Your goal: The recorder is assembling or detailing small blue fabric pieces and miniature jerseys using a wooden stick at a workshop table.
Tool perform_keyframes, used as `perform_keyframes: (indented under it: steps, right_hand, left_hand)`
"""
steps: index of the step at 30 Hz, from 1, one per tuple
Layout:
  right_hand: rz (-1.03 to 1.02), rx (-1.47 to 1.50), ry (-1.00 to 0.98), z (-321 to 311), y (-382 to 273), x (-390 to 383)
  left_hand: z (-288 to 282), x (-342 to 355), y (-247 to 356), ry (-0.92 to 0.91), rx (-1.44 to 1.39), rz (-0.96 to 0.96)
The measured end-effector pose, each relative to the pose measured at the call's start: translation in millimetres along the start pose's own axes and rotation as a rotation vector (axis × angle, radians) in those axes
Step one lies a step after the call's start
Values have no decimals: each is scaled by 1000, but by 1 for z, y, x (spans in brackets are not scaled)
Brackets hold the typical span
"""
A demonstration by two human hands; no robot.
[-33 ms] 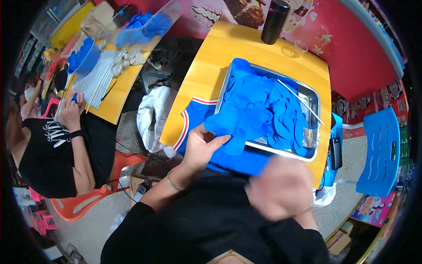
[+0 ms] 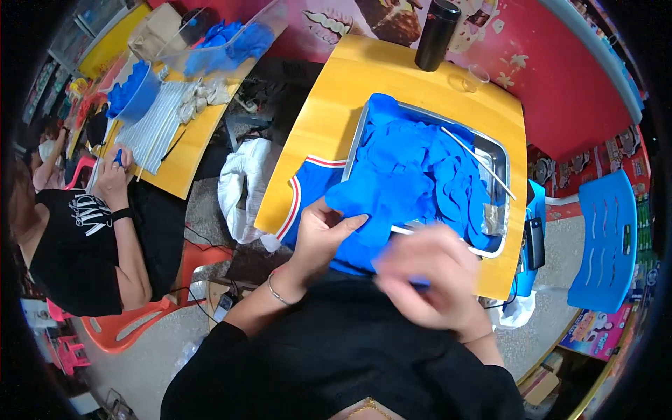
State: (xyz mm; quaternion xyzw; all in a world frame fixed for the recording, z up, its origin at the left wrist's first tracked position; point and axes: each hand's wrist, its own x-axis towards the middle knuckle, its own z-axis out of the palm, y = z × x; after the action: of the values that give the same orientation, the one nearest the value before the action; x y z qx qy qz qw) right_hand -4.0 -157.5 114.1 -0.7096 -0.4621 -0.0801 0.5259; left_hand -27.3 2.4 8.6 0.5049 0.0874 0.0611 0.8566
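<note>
My left hand (image 2: 318, 234) is closed, thumb and fingers pinching a thin, soft blue piece with rounded edges (image 2: 364, 227). That piece overlaps the near left side of a heap of similar rounded blue pieces (image 2: 399, 150), which look like cut cloth. The heap fills a shallow metal tray (image 2: 500, 161) on the yellow table (image 2: 336, 91). My right hand (image 2: 430, 276) hovers near the table's front edge, right of my left hand. Its fingers look curled but are smeared by motion, so any small thing in them is hidden. Blue cloth with red-and-white trim (image 2: 311, 178) lies under the tray's left side.
A pale stick (image 2: 476, 161) lies across the tray's right part. At the back stand a black bottle (image 2: 439, 35) and a clear cup (image 2: 477, 77). Left, another person (image 2: 84, 245) sits by a second table with a blue tub (image 2: 136, 94). A blue chair (image 2: 603, 241) stands right.
My right hand has shifted left and slightly up, closer to the held blue piece. My left hand stays in place with its pinch.
</note>
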Motion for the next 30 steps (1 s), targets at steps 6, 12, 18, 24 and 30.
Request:
perform_keyframes:
  steps: [6, 12, 18, 24, 30]
  right_hand:
    - [382, -103, -5, 43, 53, -32]
    - [479, -110, 84, 37, 60, -38]
    - [609, 36, 141, 20, 64, -54]
    - [671, 221, 344, 12, 60, -60]
    - [638, 135, 241, 14, 57, -63]
  left_hand:
    - [-8, -4, -19, -57, -94, -14]
    - [-9, -8, -20, -166, -15, -123]
    - [16, -3, 27, -493, 647, 335]
    - [45, -30, 112, -1266, -136, 220]
    - [84, -34, 99, -1202, -585, 638]
